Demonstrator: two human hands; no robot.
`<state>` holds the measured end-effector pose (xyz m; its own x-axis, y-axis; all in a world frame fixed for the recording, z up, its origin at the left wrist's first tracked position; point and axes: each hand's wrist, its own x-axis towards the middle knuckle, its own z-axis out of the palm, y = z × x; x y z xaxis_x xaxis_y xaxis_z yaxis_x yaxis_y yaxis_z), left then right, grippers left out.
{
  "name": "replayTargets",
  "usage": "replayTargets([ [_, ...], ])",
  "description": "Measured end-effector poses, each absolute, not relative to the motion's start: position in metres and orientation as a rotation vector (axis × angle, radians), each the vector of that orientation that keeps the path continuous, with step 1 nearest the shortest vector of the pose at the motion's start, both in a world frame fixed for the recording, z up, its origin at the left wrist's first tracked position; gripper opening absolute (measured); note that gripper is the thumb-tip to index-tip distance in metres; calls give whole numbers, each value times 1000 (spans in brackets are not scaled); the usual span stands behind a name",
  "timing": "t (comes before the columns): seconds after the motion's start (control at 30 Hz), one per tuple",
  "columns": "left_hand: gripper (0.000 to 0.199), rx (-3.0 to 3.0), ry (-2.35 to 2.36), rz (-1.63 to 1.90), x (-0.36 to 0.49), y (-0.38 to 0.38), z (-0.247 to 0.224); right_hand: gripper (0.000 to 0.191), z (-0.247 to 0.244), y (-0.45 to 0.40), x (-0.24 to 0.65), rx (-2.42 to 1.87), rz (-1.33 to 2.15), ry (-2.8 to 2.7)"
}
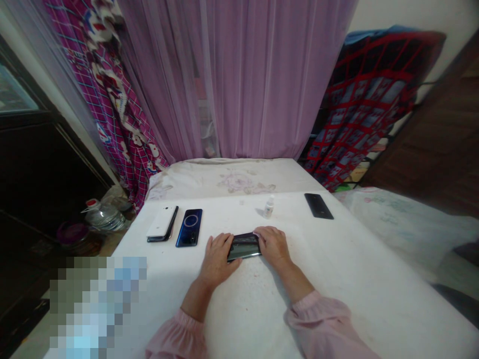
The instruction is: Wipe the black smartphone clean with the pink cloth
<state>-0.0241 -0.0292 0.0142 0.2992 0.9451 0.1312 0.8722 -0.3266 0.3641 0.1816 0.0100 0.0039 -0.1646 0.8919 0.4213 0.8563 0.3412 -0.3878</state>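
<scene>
Lying flat on the white cloth (243,319), a dark phone (244,247) sits between the person's two hands, its long side running from one hand to the other. The left hand (219,260) is closed on its left end, fingers over the far corner and thumb along the near edge. The right hand (275,248) curls over the right end, fingertips at the far corner; whether it clamps the phone or only rests there cannot be told. The middle of the glossy face shows between the hands, with a darker strip along its far edge.

Beyond the right hand stands a small white bottle (268,209), upright, with print on its label too small to read. Farther to the right, near the table's edge, lies a black phone (319,206) bearing a small pale mark, also unreadable. Left of the left hand, a blue phone (189,230) lies with a pale ring and a camera block on its back. Just beside it, a white phone (162,221) rests on top of something dark (173,224); the tiny emblem on its back is too faint to identify. Pink sleeves (179,335) cover both forearms.
</scene>
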Motion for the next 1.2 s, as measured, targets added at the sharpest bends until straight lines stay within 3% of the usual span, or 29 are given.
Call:
replayTargets([
  [1.2,62,2342,1665,463,-25,-28,14,31,1,11,181,-1490,129,-2020],
])
